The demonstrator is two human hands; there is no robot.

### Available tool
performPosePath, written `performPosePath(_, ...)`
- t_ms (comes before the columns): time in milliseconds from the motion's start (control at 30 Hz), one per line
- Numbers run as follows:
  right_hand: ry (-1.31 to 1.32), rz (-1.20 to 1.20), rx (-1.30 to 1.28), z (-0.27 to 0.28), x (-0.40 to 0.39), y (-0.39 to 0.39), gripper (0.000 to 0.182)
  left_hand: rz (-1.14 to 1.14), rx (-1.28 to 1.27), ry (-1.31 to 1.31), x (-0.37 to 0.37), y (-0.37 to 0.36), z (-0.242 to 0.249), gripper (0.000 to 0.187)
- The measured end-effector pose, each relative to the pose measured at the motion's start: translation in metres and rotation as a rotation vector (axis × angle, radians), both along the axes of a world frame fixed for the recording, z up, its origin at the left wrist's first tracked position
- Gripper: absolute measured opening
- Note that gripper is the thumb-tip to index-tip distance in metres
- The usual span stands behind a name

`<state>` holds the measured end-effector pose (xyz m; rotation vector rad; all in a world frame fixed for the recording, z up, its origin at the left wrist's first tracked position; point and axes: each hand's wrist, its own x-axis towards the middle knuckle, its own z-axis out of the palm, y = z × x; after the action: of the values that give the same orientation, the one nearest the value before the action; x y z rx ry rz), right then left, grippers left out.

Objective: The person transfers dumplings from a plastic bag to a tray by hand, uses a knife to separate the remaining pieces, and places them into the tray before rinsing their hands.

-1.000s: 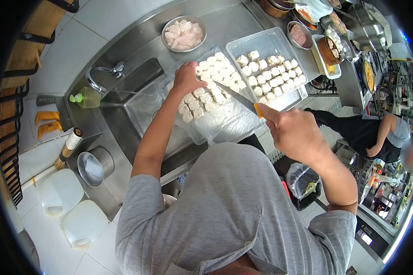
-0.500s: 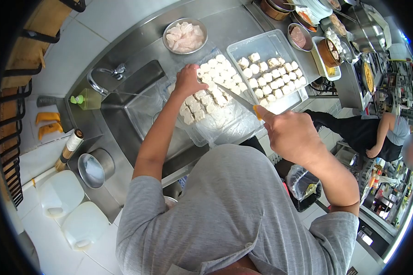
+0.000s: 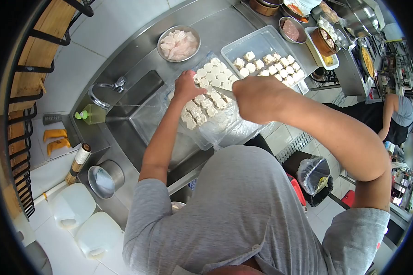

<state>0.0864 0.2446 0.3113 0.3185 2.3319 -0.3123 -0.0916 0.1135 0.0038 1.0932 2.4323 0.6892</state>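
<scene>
My left hand [image 3: 188, 88] rests at the left edge of a block of rounded white pieces [image 3: 211, 73], its thumb stretched apart from the fingers. The pieces sit in close rows, the nearer ones rougher; I cannot make out what food they are. In my right hand [image 3: 260, 99] is a knife [image 3: 224, 92], its handle hidden by my fist and its blade pointing left among the pieces. Clear plastic sheeting [image 3: 229, 128] lies under and beside them. Just beyond stands a clear plastic container [image 3: 239, 45] with similar pieces, partly hidden by my right arm.
A metal bowl of pale, raw-looking slices [image 3: 179, 43] stands beyond the pieces. The sink [image 3: 124, 121] and running tap [image 3: 98, 94] are at left. A lined bin [image 3: 313, 176] stands at right. Another person [image 3: 390, 117] is at far right.
My right hand and the knife have moved left, the fist now closer to the block of pieces. My left hand stays on the block. The view has shifted slightly.
</scene>
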Motion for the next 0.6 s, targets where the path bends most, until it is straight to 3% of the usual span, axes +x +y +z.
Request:
performPosePath(100,0.157,-0.064,-0.092,-0.033,0.035,0.039,0.039,0.009,-0.031,-0.033,-0.002,0.000,0.005,0.083)
performPosePath(167,0.122,-0.233,-0.160,-0.028,0.040,0.051,0.042,-0.012,-0.034,-0.052,-0.005,0.000,0.008,0.082)
performPosePath(233,-0.083,-0.549,-0.221,-0.001,0.047,0.044,0.044,-0.020,-0.033,-0.061,-0.005,-0.004,0.006,0.082)
performPosePath(267,-0.018,-0.542,-0.255,-0.016,0.060,0.045,0.041,-0.021,-0.024,-0.054,-0.006,-0.004,0.001,0.082)
performPosePath(300,0.279,-0.253,-0.191,-0.046,0.087,0.051,0.041,-0.024,-0.016,-0.047,-0.006,-0.004,-0.002,0.082)
performPosePath(367,0.374,-0.154,-0.029,-0.028,0.099,0.032,0.040,-0.022,-0.034,-0.072,-0.006,-0.002,0.005,0.082)
performPosePath(600,0.476,-0.080,0.046,-0.005,0.087,0.017,0.039,-0.007,0.001,-0.086,-0.006,-0.006,0.001,0.082)
